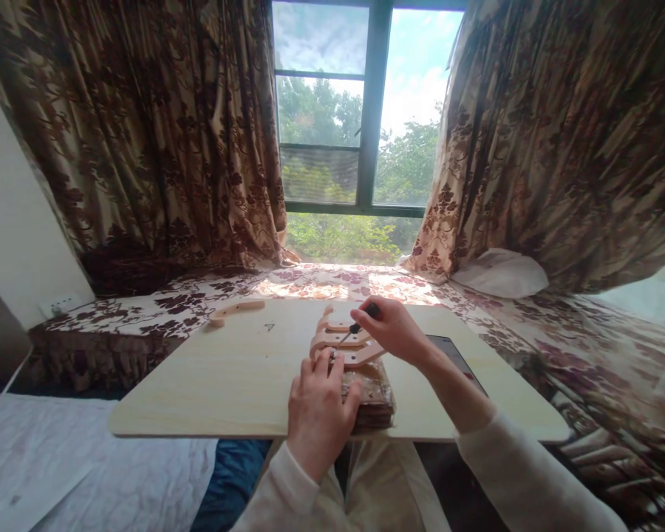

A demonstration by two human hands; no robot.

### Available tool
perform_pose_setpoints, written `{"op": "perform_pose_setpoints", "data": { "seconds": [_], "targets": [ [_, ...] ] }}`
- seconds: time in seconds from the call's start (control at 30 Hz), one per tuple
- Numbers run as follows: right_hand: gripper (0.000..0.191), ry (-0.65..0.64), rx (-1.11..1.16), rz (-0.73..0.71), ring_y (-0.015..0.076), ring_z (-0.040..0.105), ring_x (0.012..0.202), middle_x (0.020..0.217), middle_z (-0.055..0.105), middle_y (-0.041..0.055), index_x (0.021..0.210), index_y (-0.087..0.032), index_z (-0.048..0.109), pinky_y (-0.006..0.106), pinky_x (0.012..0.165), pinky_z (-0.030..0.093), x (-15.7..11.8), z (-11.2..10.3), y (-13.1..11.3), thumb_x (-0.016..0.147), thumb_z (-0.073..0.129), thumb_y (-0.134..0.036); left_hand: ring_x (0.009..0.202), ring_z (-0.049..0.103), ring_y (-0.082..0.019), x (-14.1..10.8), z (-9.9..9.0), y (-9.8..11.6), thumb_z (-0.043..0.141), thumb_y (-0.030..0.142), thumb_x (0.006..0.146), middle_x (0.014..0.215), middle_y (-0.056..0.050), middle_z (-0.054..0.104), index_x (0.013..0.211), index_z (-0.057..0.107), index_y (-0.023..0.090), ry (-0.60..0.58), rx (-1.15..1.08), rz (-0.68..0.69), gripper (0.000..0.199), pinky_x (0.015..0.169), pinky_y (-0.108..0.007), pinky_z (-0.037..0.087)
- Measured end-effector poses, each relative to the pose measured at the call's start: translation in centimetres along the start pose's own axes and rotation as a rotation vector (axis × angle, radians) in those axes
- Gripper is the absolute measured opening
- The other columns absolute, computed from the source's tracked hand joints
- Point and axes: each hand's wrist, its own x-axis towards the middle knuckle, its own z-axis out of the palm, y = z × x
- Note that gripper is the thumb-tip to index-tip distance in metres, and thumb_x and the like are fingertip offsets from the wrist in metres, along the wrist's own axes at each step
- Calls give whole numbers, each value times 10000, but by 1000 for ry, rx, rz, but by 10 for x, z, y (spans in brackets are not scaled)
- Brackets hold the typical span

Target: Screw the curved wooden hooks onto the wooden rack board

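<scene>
My right hand [391, 329] is closed around the black handle of a screwdriver [356, 327]. Its thin shaft slants down to the left over several curved, light wooden pieces [360, 356] with dark holes. My left hand [321, 410] presses its fingers on the near end of these pieces, close to the screwdriver's tip. A small metal part shows between those fingertips, too small to name for sure. Under the wooden pieces and beside my left thumb lies a brown stack [377, 403] in clear plastic wrap.
A pale wooden board table [199, 391] spans my lap. Another curved wooden piece [238, 312] lies at its far left, with a few small dark bits [269, 326] nearby. A dark flat tablet or phone [459, 362] rests behind my right forearm. Beyond are a patterned ledge, curtains and a window.
</scene>
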Motion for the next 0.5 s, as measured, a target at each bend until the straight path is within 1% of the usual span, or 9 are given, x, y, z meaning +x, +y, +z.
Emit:
{"op": "perform_pose_setpoints", "data": {
  "seconds": [0.17, 0.3, 0.5],
  "targets": [
    [230, -6, -65, -13, 96, 426, 504, 532, 523, -35, 657, -182, 578, 221, 500, 318, 5, 0, -10, 776, 552, -377, 1107, 460, -287, 0, -1, 0, 502, 327, 859, 1286, -83, 537, 1223, 558, 160, 5, -3, -1, 404, 895, -418, 443],
    [240, -29, -111, -26, 102, 438, 516, 532, 515, -34, 655, -186, 580, 226, 511, 317, 8, 0, -16, 780, 542, -387, 1103, 468, -279, 0, -1, 1, 507, 323, 854, 1279, -87, 542, 1215, 561, 157, 12, -1, -3, 402, 881, -402, 447],
    [229, -55, -160, -29, 107, 452, 535, 559, 535, -23, 673, -186, 584, 229, 524, 321, 10, 1, -18, 786, 530, -378, 1077, 472, -278, 0, 0, 1, 487, 324, 861, 1276, -90, 544, 1254, 524, 125, 15, 3, -7, 442, 884, -393, 437]
  ]
}}
